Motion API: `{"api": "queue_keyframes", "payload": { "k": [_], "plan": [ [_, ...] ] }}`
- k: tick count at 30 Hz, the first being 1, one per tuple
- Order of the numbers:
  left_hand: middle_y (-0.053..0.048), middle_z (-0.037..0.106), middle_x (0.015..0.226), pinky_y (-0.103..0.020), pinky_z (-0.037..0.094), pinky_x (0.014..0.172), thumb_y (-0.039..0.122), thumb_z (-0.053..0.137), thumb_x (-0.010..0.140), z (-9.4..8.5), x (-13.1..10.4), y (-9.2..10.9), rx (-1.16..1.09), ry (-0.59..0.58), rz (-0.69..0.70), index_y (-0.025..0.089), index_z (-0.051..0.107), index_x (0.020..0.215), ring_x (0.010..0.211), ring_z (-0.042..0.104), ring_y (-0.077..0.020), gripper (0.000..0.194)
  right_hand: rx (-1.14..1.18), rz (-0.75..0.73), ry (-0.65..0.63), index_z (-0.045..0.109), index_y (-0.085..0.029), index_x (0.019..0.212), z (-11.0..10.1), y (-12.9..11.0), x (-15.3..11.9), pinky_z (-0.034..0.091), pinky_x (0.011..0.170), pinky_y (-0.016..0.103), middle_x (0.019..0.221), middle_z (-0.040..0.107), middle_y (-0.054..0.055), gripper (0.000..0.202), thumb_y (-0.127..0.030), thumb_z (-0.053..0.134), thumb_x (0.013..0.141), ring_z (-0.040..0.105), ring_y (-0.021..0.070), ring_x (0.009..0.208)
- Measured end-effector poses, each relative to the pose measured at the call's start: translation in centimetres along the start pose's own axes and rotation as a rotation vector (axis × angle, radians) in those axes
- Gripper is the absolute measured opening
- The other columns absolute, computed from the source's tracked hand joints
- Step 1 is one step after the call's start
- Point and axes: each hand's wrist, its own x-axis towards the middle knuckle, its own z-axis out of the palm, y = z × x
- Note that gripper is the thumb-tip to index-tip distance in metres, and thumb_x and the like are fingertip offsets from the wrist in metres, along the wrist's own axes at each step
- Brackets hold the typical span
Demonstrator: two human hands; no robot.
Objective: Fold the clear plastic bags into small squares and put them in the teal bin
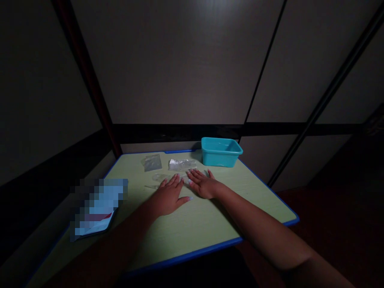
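Clear plastic sheet (160, 177) lies flat on the table, a little beyond its middle, partly covered by both hands. Its far edge is hard to trace in the dim light; the visible part shows left of and between the fingers.

Left hand (170, 197): palm down, fingers straight and pointing away from the body, thumb stretched out toward the right. Fingertips at the sheet, nothing gripped that can be seen. Right hand (203, 186): also palm down, fingers open and extended, angled toward the left, tips over the sheet's right part. The hands sit close together, a narrow gap between them.

Just beyond the fingers — a crinkled silvery wrapper (180, 165), bright along its left part. Left of that, a grey flat packet (153, 163), roughly rectangular, well apart from the hands. Turquoise basin (222, 160) stands upright at the far right of the tabletop, open side up, near the wrapper.

Table (210, 224): pale yellow-green top, blue edging. At its left side, a device (102, 204) with a lit screen, the picture on it pixelated; it lies beside the left forearm.

Behind the table, large greyish panels (180, 72) with dark bands and strips. Floor at right dark reddish, detail lost in shadow.
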Motion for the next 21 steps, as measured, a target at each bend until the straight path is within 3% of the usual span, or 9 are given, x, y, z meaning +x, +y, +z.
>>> {"api": "queue_keyframes", "payload": {
  "k": [9, 13, 17, 21],
  "plan": [
    [-0.016, 0.020, 0.145, -0.052, 0.010, 0.106, 0.062, 0.026, 0.085, -0.4, -0.2, 0.1, -0.029, -0.011, 0.020, 0.012, 0.028, 0.138, 0.135, 0.012, -0.0261, 0.072, -0.044, 0.214, -0.052, 0.002, -0.028, 0.143, -0.1, 1.1, 0.3, 0.000, 0.103, 0.055, 0.149, -0.005, 0.007, 0.069, -0.064, 0.008, 0.084, -0.005, 0.0298, 0.134],
    [-0.016, 0.022, 0.145, -0.052, 0.009, 0.105, 0.060, 0.027, 0.086, -0.8, -0.4, 0.3, -0.057, -0.006, 0.031, 0.013, 0.027, 0.138, 0.135, 0.013, -0.0249, 0.071, -0.100, 0.260, 0.030, 0.005, -0.024, 0.143, 0.2, 1.3, 0.4, 0.000, 0.102, 0.057, 0.149, 0.000, 0.011, 0.071, -0.063, 0.009, 0.085, -0.005, 0.0312, 0.134],
    [-0.017, 0.023, 0.144, -0.051, 0.009, 0.106, 0.061, 0.027, 0.085, -1.1, -0.6, 0.4, -0.075, -0.003, 0.026, 0.013, 0.029, 0.137, 0.135, 0.013, -0.0249, 0.070, -0.121, 0.112, 0.197, 0.007, -0.017, 0.144, 0.1, 0.8, 0.3, 0.000, 0.104, 0.054, 0.149, 0.004, 0.009, 0.068, -0.057, 0.007, 0.088, -0.003, 0.0226, 0.136],
    [-0.017, 0.023, 0.144, -0.050, 0.010, 0.106, 0.061, 0.028, 0.085, -0.9, -0.6, 0.3, -0.067, -0.001, 0.027, 0.013, 0.032, 0.136, 0.135, 0.014, -0.0251, 0.070, -0.081, -0.074, 0.186, 0.008, -0.020, 0.143, 0.3, -0.1, 0.5, 0.000, 0.106, 0.051, 0.149, 0.009, 0.005, 0.063, -0.053, 0.010, 0.089, 0.006, 0.0190, 0.136]
  ]
}}
